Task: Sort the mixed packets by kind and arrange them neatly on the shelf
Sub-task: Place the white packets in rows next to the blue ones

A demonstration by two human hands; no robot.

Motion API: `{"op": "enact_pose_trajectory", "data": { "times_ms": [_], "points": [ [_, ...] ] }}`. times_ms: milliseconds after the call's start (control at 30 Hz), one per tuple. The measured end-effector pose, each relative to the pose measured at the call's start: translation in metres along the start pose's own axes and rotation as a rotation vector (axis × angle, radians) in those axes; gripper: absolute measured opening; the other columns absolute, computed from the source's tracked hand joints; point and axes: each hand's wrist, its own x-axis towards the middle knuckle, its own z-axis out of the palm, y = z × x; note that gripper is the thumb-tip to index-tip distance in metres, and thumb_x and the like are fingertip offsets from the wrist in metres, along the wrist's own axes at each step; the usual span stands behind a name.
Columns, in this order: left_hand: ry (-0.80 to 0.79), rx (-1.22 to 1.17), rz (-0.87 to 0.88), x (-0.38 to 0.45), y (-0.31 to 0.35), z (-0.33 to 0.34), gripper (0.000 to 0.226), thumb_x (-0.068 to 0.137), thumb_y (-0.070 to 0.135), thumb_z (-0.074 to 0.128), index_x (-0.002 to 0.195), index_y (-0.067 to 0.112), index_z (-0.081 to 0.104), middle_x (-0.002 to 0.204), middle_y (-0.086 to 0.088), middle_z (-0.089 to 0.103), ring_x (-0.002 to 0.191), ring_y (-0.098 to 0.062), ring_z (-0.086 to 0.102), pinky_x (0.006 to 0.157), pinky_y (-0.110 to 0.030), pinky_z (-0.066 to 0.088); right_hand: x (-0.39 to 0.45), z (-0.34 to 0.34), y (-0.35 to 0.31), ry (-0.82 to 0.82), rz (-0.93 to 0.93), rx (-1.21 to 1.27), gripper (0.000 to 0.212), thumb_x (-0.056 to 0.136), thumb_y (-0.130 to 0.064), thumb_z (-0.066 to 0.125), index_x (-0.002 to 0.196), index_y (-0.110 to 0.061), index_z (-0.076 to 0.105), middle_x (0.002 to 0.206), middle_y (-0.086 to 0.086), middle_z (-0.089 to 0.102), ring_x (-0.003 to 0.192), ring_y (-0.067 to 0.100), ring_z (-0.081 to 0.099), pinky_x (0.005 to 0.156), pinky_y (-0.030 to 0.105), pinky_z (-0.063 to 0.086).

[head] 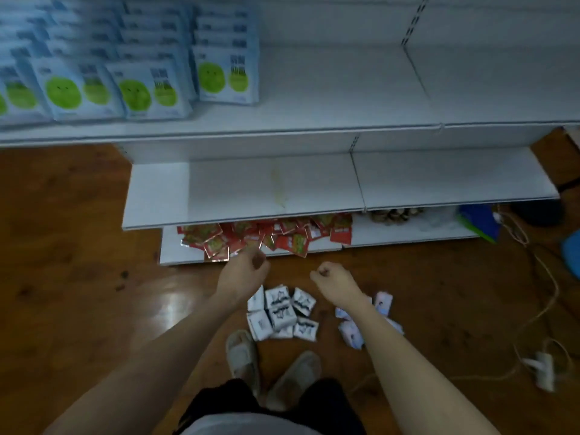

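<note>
Left hand (248,265) over the front edge of the bottom shelf (175,249), fingers curled loosely inward, nothing visibly gripped; knuckles just beside the nearest red packets (266,235). Right hand (329,276) over the floor (78,277), curled into a loose fist, apparently empty, though the palm side is hidden.

Red packets heaped untidily along the front-left part of the bottom shelf, running back under the middle shelf (276,186). White packets with black print (281,310) clustered on the floor between the hands and the feet. Pale pink-and-blue packets (351,328) in a smaller floor pile, partly hidden behind the right forearm. Brownish items (395,215) deep on the bottom shelf's right section; kind unclear. Green-and-blue pouches (135,92) standing in rows at the left end of the upper shelf (345,89).

Step in hand, by judgement: reaching for the red heap to gather it.

Advice: open left hand flat, sweep packets toward the front edge, stack face-up with edges squared before lifting. Keep each kind separate; floor piles already grouped, so avoid nudging them with feet. Middle shelf free for placing; start at its left corner, rows tight, fronts flush with the front edge. Mind the cable (546,296) and power strip (541,368) lying on the floor at right.
</note>
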Motion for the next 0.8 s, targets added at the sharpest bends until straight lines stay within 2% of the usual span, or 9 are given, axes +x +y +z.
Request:
{"op": "enact_pose_trajectory", "data": {
  "times_ms": [100,233,300,367,467,533,633,733,800],
  "points": [
    [-0.082,-0.022,-0.128,-0.017,-0.028,0.039,0.008,0.090,0.034,0.058,0.084,0.030,0.056,0.080,0.007,0.064,0.077,-0.014,0.063,0.063,-0.029,0.047,0.009,0.024,0.042,-0.203,0.115,-0.037,0.029,0.099,-0.034,0.051,0.078,-0.016,0.041,0.070,0.008,0.042,0.065,0.022,0.042,0.063,0.031,0.032],
    [-0.175,-0.011,-0.343,-0.034,-0.067,0.099,0.007,0.089,0.037,0.059,0.088,0.030,0.057,0.082,0.008,0.064,0.080,-0.015,0.063,0.073,-0.032,0.054,0.033,0.054,0.095,-0.382,0.163,-0.141,0.027,0.099,-0.028,0.050,0.078,-0.017,0.036,0.064,0.001,0.030,0.056,0.015,0.029,0.056,0.032,0.026],
    [-0.161,0.012,-0.438,-0.038,-0.090,0.140,0.010,0.090,0.037,0.057,0.095,0.028,0.057,0.093,0.005,0.065,0.083,-0.017,0.063,0.071,-0.031,0.052,0.053,0.077,0.128,-0.420,0.160,-0.196,0.025,0.093,-0.029,0.054,0.076,-0.025,0.036,0.067,-0.002,0.036,0.060,0.014,0.037,0.060,0.032,0.032],
    [-0.175,0.007,-0.534,-0.034,-0.116,0.186,0.016,0.093,0.034,0.054,0.106,0.026,0.054,0.100,-0.001,0.065,0.086,-0.021,0.063,0.068,-0.029,0.047,0.079,0.102,0.163,-0.488,0.174,-0.259,0.022,0.081,-0.045,0.057,0.083,-0.031,0.040,0.074,-0.006,0.045,0.073,0.019,0.053,0.070,0.037,0.043],
    [-0.235,-0.071,-0.652,-0.015,-0.160,0.261,0.021,0.091,0.027,0.056,0.111,0.022,0.054,0.100,-0.001,0.062,0.079,-0.016,0.058,0.067,-0.031,0.049,0.133,0.145,0.227,-0.533,0.174,-0.328,0.075,0.055,-0.069,0.045,0.118,-0.030,0.045,0.076,-0.010,0.047,0.083,0.029,0.059,0.076,0.043,0.048],
    [-0.260,-0.119,-0.699,0.004,-0.189,0.311,0.027,0.089,0.023,0.061,0.115,0.018,0.056,0.102,-0.002,0.062,0.081,-0.016,0.057,0.075,-0.036,0.052,0.167,0.167,0.251,-0.572,0.169,-0.308,0.086,0.064,-0.064,0.055,0.139,-0.026,0.034,0.090,-0.006,0.052,0.084,0.025,0.052,0.071,0.039,0.041],
    [-0.155,-0.152,-0.766,0.042,-0.231,0.371,0.041,0.090,0.020,0.064,0.127,0.015,0.047,0.107,0.002,0.050,0.092,-0.026,0.060,0.071,-0.038,0.050,0.224,0.204,0.273,-0.527,0.104,-0.265,0.068,0.085,-0.034,0.067,0.142,-0.023,0.030,0.139,0.010,0.042,0.107,0.031,0.056,0.077,0.041,0.048],
    [0.050,-0.119,-0.826,0.084,-0.280,0.416,0.057,0.088,0.023,0.067,0.137,0.016,0.037,0.133,-0.010,0.043,0.113,-0.037,0.053,0.079,-0.045,0.046,0.290,0.246,0.298,-0.459,-0.009,-0.359,0.080,0.085,-0.028,0.072,0.149,-0.020,0.024,0.153,0.014,0.022,0.131,0.038,0.040,0.101,0.049,0.043],
    [0.137,-0.128,-0.887,0.106,-0.311,0.442,0.075,0.086,0.030,0.071,0.145,0.013,0.028,0.144,-0.014,0.035,0.124,-0.038,0.045,0.089,-0.047,0.043,0.330,0.272,0.307,-0.417,-0.077,-0.431,0.091,0.086,-0.027,0.073,0.154,-0.021,0.013,0.157,0.013,0.014,0.136,0.039,0.032,0.105,0.051,0.039]
  ]
}}
